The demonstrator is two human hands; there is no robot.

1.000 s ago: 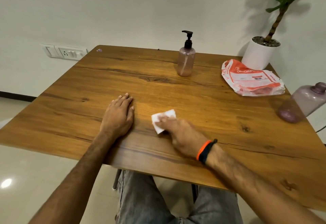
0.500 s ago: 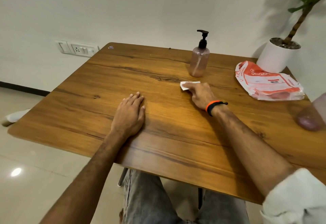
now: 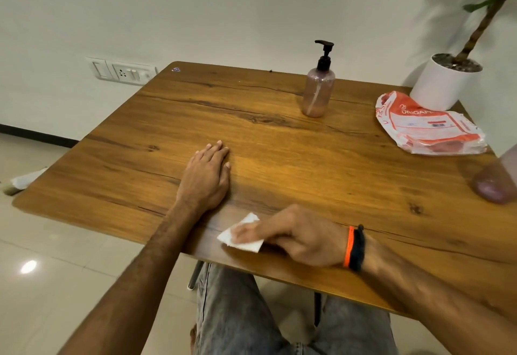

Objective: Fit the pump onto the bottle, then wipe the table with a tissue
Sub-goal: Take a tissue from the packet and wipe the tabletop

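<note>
Head view: tissue (image 3: pixel 242 238) under right hand (image 3: pixel 296 235)

A home room: wooden table (image 3: pixel 279 159), potted plant (image 3: pixel 447 80), wall switchboard (image 3: pixel 121 71), tiled floor (image 3: pixel 56 256).

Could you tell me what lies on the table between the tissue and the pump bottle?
Only bare wood, as the head view shows: nothing stands between the tissue and the pump bottle; the left hand rests off to the side.
</note>
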